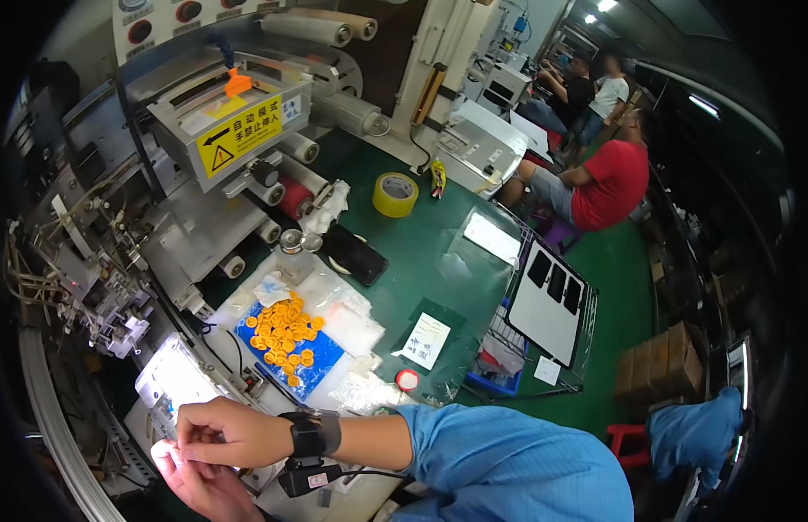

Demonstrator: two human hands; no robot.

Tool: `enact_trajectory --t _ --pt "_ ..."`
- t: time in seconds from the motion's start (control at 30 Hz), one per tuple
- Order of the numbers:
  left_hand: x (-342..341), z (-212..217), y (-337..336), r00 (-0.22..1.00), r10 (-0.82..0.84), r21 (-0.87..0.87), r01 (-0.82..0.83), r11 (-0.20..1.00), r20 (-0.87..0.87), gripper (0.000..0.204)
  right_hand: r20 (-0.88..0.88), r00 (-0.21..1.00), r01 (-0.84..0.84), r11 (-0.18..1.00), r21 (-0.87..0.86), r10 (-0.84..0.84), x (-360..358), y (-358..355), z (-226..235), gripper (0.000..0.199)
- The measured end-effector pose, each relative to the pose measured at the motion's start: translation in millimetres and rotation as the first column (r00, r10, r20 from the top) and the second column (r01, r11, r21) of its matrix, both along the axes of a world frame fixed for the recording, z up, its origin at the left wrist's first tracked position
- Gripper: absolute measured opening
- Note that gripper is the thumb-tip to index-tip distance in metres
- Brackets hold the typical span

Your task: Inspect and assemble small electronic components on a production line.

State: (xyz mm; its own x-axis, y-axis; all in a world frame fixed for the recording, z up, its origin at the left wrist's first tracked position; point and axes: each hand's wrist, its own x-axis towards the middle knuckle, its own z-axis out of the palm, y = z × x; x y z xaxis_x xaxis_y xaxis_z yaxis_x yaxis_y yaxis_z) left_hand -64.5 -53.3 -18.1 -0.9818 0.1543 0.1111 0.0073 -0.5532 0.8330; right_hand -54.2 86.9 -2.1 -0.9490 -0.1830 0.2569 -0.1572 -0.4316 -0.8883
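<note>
My right hand (237, 432), with a black strap and small device at the wrist, is closed in a pinch at the lower left. Its fingertips meet those of my left hand (204, 489), which is closed in a pinch just below. Whatever sits between the fingertips is too small to make out. Beyond the hands glows a bright white lit plate (173, 374) on the machine. A pile of orange finger cots (284, 331) lies on a blue sheet (321, 370), above and right of my hands. White wipes (352, 322) lie beside the pile.
The roller machine (239, 139) fills the upper left. On the green table (430, 261) are a yellow tape roll (394, 194), a dark phone (355, 253) and a paper label (424, 340). A white board with black panels (547, 300) stands right. Several people sit farther back.
</note>
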Motion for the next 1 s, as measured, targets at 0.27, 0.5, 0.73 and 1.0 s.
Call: enact_trajectory --t 0.27,0.5,0.73,1.0 --pt "1.3 1.6 -1.9 1.0 -0.017 -0.057 0.015 0.998 -0.026 0.024 -0.05 0.998 0.041 0.997 -0.058 -0.044 0.6 -1.6 -0.1 0.018" --pt "0.1 -3.0 -2.3 1.0 -0.007 -0.042 0.007 0.999 -0.009 0.025 -0.095 0.993 0.062 0.996 -0.061 -0.068 0.3 -1.5 -4.5 0.018" --pt "6.2 18.8 -9.5 0.998 0.004 -0.066 -0.008 0.998 -0.059 0.015 -0.131 0.991 -0.017 1.0 -0.022 0.014 -8.6 -16.7 -4.8 0.014" --pt "9.5 3.5 9.3 0.996 -0.074 0.185 0.064 0.981 0.044 0.025 -0.104 0.989 0.117 0.988 0.104 -0.106 7.5 11.1 -0.1 0.009"
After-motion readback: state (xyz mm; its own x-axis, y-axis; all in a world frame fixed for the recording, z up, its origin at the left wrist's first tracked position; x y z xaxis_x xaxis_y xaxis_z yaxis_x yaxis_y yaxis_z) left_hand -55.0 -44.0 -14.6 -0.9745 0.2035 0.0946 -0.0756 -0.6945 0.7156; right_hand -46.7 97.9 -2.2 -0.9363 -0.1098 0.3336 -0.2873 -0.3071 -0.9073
